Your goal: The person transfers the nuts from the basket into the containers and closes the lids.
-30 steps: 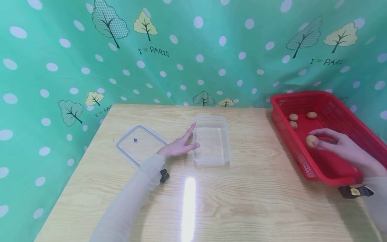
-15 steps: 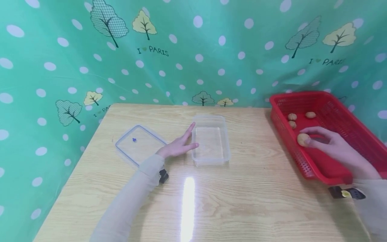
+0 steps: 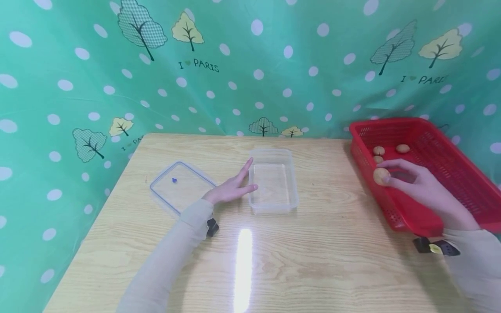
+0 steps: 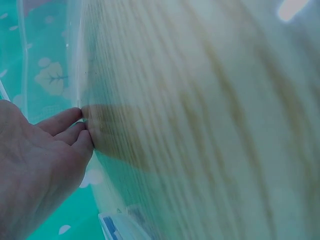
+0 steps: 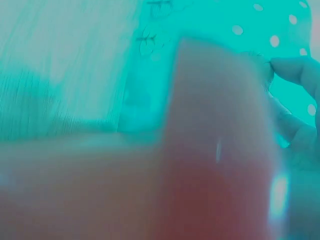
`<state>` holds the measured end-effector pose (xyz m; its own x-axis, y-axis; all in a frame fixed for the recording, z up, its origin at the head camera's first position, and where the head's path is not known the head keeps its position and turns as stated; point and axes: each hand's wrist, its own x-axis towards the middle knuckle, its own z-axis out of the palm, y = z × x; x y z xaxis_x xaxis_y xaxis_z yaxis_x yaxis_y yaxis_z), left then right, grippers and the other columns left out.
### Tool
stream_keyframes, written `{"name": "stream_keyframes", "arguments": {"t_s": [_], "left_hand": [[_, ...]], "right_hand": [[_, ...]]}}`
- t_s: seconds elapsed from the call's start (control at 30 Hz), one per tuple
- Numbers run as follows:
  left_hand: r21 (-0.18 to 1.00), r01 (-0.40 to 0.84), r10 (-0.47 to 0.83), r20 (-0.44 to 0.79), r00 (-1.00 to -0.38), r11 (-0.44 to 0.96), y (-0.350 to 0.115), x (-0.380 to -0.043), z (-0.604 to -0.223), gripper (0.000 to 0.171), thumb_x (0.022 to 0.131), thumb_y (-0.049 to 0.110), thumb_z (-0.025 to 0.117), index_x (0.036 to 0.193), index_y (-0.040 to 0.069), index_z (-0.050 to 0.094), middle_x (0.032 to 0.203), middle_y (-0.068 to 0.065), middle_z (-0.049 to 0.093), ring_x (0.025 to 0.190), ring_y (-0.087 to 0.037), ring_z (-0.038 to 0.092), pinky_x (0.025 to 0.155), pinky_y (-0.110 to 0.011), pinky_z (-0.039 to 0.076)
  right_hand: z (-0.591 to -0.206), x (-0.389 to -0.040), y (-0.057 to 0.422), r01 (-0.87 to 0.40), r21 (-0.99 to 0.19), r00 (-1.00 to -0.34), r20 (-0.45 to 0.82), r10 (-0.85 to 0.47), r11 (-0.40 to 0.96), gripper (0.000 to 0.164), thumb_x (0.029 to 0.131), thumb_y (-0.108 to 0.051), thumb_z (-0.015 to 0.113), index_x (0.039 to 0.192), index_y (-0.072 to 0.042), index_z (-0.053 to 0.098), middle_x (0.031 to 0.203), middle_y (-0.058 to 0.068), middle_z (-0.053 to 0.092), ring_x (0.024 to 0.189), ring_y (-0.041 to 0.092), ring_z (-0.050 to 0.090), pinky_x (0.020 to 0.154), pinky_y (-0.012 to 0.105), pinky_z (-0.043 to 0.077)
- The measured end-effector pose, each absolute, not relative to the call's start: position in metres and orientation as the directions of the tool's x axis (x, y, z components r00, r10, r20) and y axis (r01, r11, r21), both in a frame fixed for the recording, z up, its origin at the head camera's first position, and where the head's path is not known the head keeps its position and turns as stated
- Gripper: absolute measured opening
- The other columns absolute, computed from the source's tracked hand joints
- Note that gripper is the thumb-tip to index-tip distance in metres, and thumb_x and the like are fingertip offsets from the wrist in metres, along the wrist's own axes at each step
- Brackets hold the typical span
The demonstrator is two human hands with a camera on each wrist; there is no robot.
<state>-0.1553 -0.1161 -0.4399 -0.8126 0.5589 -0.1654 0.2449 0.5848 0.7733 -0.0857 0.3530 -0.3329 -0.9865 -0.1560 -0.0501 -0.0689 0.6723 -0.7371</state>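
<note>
My right hand pinches a walnut between thumb and fingers, over the left rim of the red basket. Three more walnuts lie at the far end of that basket. In the right wrist view, a blurred basket wall fills the middle, and the fingers show at the right edge. My left hand has its fingers spread and extended against the left side of a clear plastic container. The left wrist view shows these fingertips right at the container's wall.
A clear lid with a blue seal lies flat left of the container, with a small blue piece on it. Wooden tabletop stretches between container and basket. A green dotted cloth hangs behind the table.
My right hand has carried the walnut leftward, from inside the basket to over its left rim. The left hand and the container have stayed in place.
</note>
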Motion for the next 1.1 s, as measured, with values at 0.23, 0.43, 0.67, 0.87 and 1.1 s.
{"name": "stream_keyframes", "arguments": {"t_s": [0.23,0.43,0.67,0.87,1.1], "left_hand": [[0.783,0.242,0.562,-0.160,-0.811,0.573,-0.115,-0.154,-0.442,0.087,0.098,0.048,0.049,0.152,0.033,-0.017,0.160,-0.005,-0.003,0.142,-0.035,0.017,0.113,-0.052,0.016],[0.788,0.237,0.561,-0.160,-0.813,0.568,-0.114,-0.152,-0.439,0.088,0.097,0.051,0.049,0.152,0.034,-0.017,0.160,-0.005,-0.002,0.142,-0.034,0.017,0.113,-0.051,0.017],[0.792,0.233,0.560,-0.160,-0.813,0.565,-0.114,-0.153,-0.440,0.088,0.097,0.051,0.049,0.153,0.031,-0.016,0.160,-0.007,0.001,0.142,-0.035,0.018,0.113,-0.052,0.017],[0.787,0.227,0.556,-0.171,-0.814,0.574,-0.114,-0.155,-0.441,0.088,0.097,0.050,0.049,0.153,0.031,-0.016,0.160,-0.008,0.002,0.142,-0.036,0.018,0.113,-0.053,0.018],[0.789,0.222,0.551,-0.170,-0.817,0.573,-0.116,-0.155,-0.440,0.088,0.097,0.048,0.050,0.153,0.031,-0.016,0.160,-0.011,0.005,0.142,-0.033,0.018,0.113,-0.053,0.017]], "right_hand": [[-0.336,-0.091,0.330,-0.115,-0.710,-0.980,-0.031,-0.194,0.695,0.047,0.089,-0.025,0.071,0.132,-0.018,0.055,0.117,-0.003,0.058,0.098,-0.002,0.055,0.070,0.028,0.056],[-0.344,-0.098,0.311,-0.147,-0.756,-0.963,-0.037,-0.265,0.638,0.046,0.092,-0.026,0.068,0.134,-0.014,0.053,0.122,0.004,0.057,0.101,0.004,0.055,0.075,0.026,0.055],[-0.357,-0.107,0.289,-0.154,-0.816,-0.941,-0.051,-0.335,0.556,0.045,0.094,-0.024,0.065,0.134,-0.010,0.052,0.128,0.008,0.052,0.105,0.012,0.057,0.082,0.020,0.050],[-0.367,-0.116,0.270,-0.209,-0.853,-0.920,0.005,-0.391,0.479,0.040,0.095,-0.016,0.062,0.132,-0.003,0.054,0.127,0.012,0.054,0.105,0.015,0.059,0.085,0.017,0.048],[-0.377,-0.124,0.251,-0.187,-0.879,-0.911,-0.011,-0.412,0.438,0.040,0.095,-0.018,0.063,0.131,-0.004,0.055,0.127,0.013,0.054,0.109,0.028,0.056,0.086,0.021,0.049]]}}
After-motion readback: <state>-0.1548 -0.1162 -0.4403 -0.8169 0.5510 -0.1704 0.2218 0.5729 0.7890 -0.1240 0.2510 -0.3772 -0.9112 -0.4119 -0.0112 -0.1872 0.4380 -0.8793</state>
